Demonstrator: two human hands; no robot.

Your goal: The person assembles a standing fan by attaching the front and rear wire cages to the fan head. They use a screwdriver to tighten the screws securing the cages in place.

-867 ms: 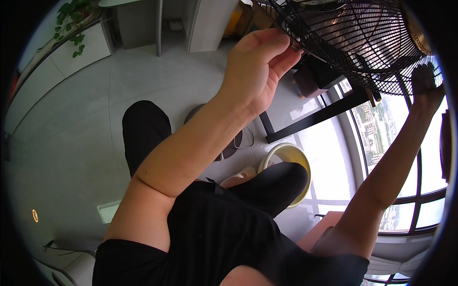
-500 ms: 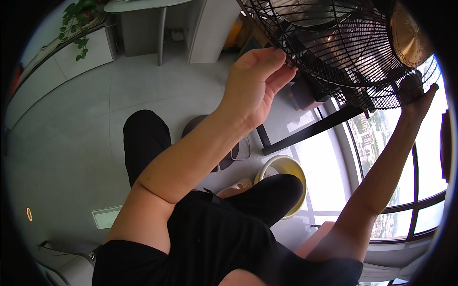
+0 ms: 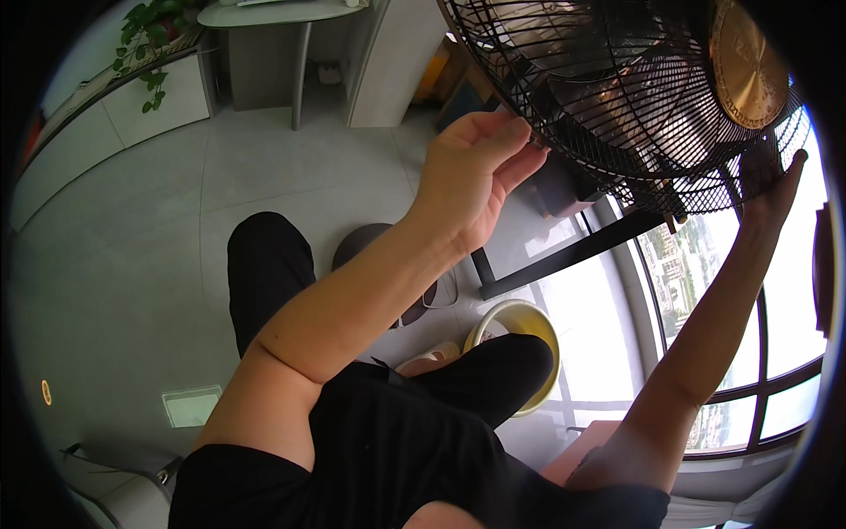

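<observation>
A black wire fan guard (image 3: 654, 152) with a round gold-coloured centre plate (image 3: 749, 75) fills the upper right, tilted in front of me. My left hand (image 3: 471, 176) has thumb and fingers pinched together at the guard's left rim. A small dark bit shows at its fingertips, too small to name. On the guard's right side, my right hand (image 3: 768, 189) holds the lower edge, its thumb outside and its fingers partly hidden behind the wires. Fan blades (image 3: 608, 97) can be made out dimly through the guard.
A yellowish bucket (image 3: 553, 339) stands on the floor by my knee. Under the fan runs a black metal frame (image 3: 573, 260), with large windows (image 3: 723, 353) at right. Farther off are a round-edged table (image 3: 273, 13), a white cabinet (image 3: 159, 93) and a trailing plant (image 3: 145, 44).
The view has shifted slightly, so the room and bucket sit a little lower. My left hand appears slightly lower at the rim; both hands keep their places on the guard.
</observation>
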